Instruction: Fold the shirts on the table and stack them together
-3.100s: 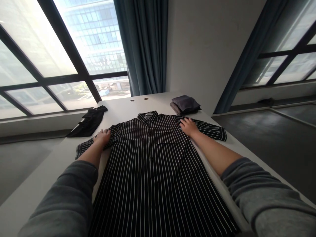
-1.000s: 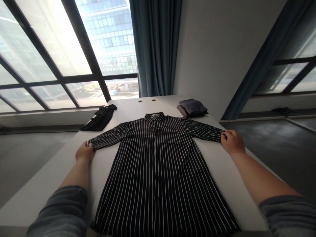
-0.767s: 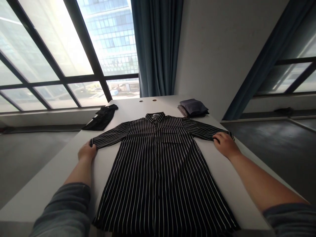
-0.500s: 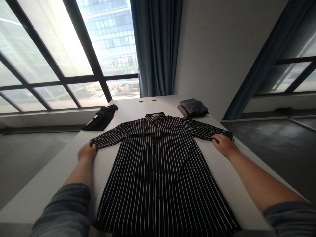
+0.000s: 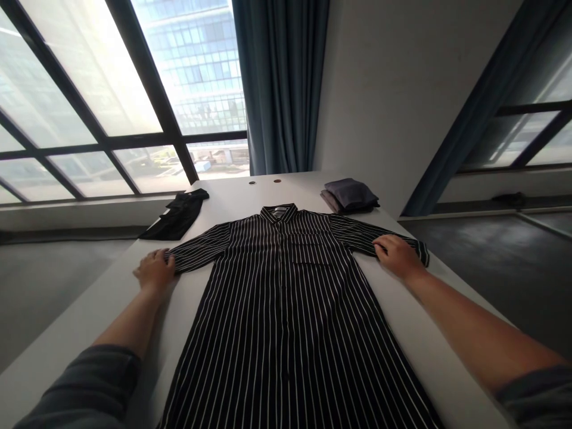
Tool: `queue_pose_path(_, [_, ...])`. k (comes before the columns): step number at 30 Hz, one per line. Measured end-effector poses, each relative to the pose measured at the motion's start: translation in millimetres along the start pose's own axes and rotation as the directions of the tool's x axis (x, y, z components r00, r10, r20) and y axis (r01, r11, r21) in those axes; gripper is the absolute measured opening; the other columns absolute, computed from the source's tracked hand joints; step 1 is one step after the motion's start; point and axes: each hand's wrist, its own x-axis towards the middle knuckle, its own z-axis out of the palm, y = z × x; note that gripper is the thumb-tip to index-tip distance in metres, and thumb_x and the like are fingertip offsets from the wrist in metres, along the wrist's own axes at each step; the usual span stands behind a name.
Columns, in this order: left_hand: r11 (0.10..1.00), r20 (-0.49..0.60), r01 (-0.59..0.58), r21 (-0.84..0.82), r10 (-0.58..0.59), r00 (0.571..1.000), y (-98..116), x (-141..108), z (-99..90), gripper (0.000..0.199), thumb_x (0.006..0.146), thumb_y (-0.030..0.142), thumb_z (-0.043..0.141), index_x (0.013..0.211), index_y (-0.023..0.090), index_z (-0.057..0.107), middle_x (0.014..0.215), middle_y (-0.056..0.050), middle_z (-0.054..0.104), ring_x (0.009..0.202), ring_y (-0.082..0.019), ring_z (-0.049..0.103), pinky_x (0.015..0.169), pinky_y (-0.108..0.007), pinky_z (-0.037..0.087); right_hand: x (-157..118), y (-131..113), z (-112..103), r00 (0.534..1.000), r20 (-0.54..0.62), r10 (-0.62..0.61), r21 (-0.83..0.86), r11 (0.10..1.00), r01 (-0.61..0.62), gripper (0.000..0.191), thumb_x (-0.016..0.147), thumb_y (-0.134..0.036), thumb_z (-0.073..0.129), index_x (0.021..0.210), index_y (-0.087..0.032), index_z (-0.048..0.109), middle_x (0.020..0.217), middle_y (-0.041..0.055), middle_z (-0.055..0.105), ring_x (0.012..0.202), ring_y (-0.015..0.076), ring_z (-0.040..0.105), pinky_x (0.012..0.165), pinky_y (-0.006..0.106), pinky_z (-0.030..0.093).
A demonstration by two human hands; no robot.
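Black pinstriped shirt (image 5: 286,310) lying flat; left hand (image 5: 154,270) on the cuff (image 5: 181,260), grip unclear; right hand (image 5: 397,256) open on the sleeve (image 5: 357,235)

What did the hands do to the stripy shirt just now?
The left hand and right hand moved outward from the chest of the shirt to its sleeves, and then the right hand slid back in a little. Nothing got lifted. The folded gray clothes and black cloth stayed put.
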Motion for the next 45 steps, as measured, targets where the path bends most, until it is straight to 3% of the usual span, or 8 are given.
queue_pose_path(3, [0.978,-0.007,-0.201,-0.059,0.200,0.980,63,21,0.8,0.049,0.103,0.046,0.040,0.139,0.023,0.064,0.143,-0.015,0.065,0.130,-0.038,0.057,0.107,-0.055,0.045,59,-37,12,0.998,0.054,-0.032,0.111,0.993,0.026,0.031,0.097,-0.030,0.049,0.104,-0.020,0.078,0.113,0.0115,0.077,0.110,0.0272,0.070,0.106,0.038,0.051])
queue_pose_path(7, [0.905,0.220,-0.401,-0.143,0.424,0.878,179,54,15.8,0.043,0.104,0.044,0.040,0.130,0.027,0.070,0.132,-0.010,0.073,0.124,-0.033,0.063,0.105,-0.047,0.046,160,-93,48,0.959,0.260,0.108,0.204,0.965,-0.164,0.033,0.096,-0.030,0.054,0.112,-0.018,0.079,0.119,0.0094,0.078,0.113,0.0261,0.071,0.103,0.033,0.051])
queue_pose_path(14, [0.891,0.370,-0.383,-0.244,0.451,0.812,322,87,87.6,0.046,0.102,0.037,0.046,0.144,0.027,0.061,0.146,-0.013,0.065,0.135,-0.033,0.059,0.109,-0.048,0.044,253,-134,130,0.873,0.436,0.217,0.203,0.922,-0.331,0.057,0.092,-0.029,0.064,0.147,-0.013,0.061,0.148,0.0162,0.063,0.135,0.0308,0.062,0.112,0.035,0.047])
queue_pose_path(21, [0.896,0.421,-0.241,-0.374,0.395,0.817,340,118,138.4,0.049,0.098,0.043,0.058,0.146,0.033,0.059,0.146,-0.011,0.066,0.137,-0.036,0.056,0.111,-0.059,0.039,281,-133,172,0.867,0.478,0.139,0.299,0.903,-0.309,0.063,0.091,-0.031,0.066,0.152,-0.015,0.057,0.149,0.0113,0.064,0.133,0.0246,0.063,0.112,0.029,0.046])
queue_pose_path(29, [0.852,0.360,-0.184,-0.491,0.390,0.848,344,132,143.4,0.028,0.101,0.035,0.054,0.120,0.019,0.068,0.120,-0.011,0.076,0.107,-0.023,0.068,0.093,-0.035,0.051,293,-134,180,0.921,0.365,0.135,0.369,0.887,-0.277,0.039,0.093,-0.020,0.059,0.127,-0.016,0.075,0.125,0.0088,0.076,0.114,0.0225,0.069,0.105,0.031,0.051])
queue_pose_path(37, [0.901,0.338,-0.133,-0.412,0.287,0.896,346,123,141.2,0.031,0.097,0.035,0.062,0.124,0.021,0.060,0.125,-0.016,0.071,0.116,-0.031,0.064,0.098,-0.044,0.047,275,-154,187,0.918,0.332,0.216,0.201,0.935,-0.292,0.044,0.098,-0.021,0.054,0.142,-0.019,0.060,0.127,0.0134,0.071,0.107,0.0271,0.066,0.095,0.040,0.053])
queue_pose_path(41, [0.920,0.186,-0.298,-0.254,0.349,0.918,350,105,132.7,0.023,0.098,0.034,0.059,0.117,0.023,0.064,0.132,-0.018,0.066,0.125,-0.036,0.057,0.103,-0.051,0.042,267,-164,188,0.945,0.275,0.176,0.032,0.981,-0.192,0.035,0.102,-0.027,0.045,0.130,-0.018,0.065,0.136,0.0193,0.064,0.117,0.0335,0.057,0.100,0.050,0.048])
queue_pose_path(45, [0.808,0.123,-0.548,-0.215,0.579,0.806,365,89,123.0,0.031,0.104,0.027,0.042,0.120,0.025,0.069,0.133,-0.014,0.068,0.129,-0.033,0.056,0.110,-0.051,0.038,263,-171,183,0.952,0.286,0.107,-0.013,0.994,-0.108,0.041,0.105,-0.031,0.036,0.128,-0.015,0.067,0.142,0.0210,0.059,0.129,0.0360,0.049,0.110,0.055,0.038])
